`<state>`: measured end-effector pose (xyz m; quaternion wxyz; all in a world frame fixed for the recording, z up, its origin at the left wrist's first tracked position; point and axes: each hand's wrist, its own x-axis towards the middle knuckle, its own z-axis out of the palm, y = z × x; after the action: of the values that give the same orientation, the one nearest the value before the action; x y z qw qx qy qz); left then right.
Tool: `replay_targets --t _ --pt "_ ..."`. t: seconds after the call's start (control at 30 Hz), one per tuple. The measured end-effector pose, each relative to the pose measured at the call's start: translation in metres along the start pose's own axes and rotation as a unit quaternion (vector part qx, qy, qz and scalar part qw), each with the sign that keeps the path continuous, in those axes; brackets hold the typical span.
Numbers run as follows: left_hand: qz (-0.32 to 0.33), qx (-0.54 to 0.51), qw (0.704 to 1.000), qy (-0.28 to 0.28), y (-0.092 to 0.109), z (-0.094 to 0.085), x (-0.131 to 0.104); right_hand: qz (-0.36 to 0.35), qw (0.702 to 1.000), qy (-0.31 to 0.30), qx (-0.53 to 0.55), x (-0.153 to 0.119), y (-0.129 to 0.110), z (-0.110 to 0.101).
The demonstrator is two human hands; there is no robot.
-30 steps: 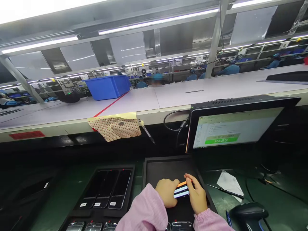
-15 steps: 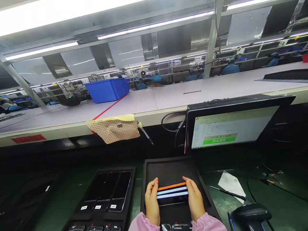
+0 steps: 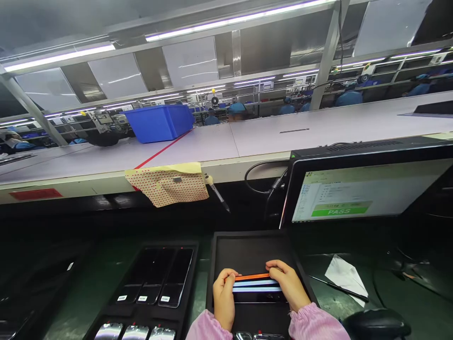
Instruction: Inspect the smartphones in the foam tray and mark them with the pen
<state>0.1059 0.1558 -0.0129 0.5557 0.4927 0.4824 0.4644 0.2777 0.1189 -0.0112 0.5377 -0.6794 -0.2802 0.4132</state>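
Note:
A dark smartphone [image 3: 258,296] with an orange upper edge lies level across both hands, over a black foam tray [image 3: 247,245]. Pale bands run along its glossy face, perhaps light reflections. My left hand [image 3: 224,295] grips its left end, thumb and fingers closed around the edge. At the opposite end, my right hand [image 3: 285,281] pinches near the upper corner. Whether more than one phone is held, I cannot tell. Below the hands, shiny device ends [image 3: 264,336] show partly at the picture's bottom edge.
To the left, another black tray [image 3: 193,269] holds several phones with white labels. A monitor [image 3: 354,208] showing PASS stands at right. Near it lie a white cloth [image 3: 345,274], a black pen-like tool [image 3: 339,286] and a black scanner-like device [image 3: 377,323]. A blue bin [image 3: 159,125] sits on the shelf.
My right hand has shifted its hold towards the phone's upper edge, with its wrist further right. The phone's orange edge now shows shorter between the fingers. The camera view has turned slightly.

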Motion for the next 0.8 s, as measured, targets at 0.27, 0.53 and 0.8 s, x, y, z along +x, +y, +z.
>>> replay_targets --t 0.27,0.53,0.8 --pt "0.012 0.014 1.000 0.006 -0.002 0.000 -0.003 -0.012 1.000 0.021 0.011 -0.009 0.003 0.002" --pt "0.013 0.015 1.000 0.004 -0.001 0.000 -0.003 -0.052 0.998 0.020 0.014 -0.012 0.006 -0.002" --pt "0.006 -0.005 1.000 -0.003 0.001 -0.001 -0.001 -0.387 0.850 0.078 -0.349 -0.043 0.024 -0.025"
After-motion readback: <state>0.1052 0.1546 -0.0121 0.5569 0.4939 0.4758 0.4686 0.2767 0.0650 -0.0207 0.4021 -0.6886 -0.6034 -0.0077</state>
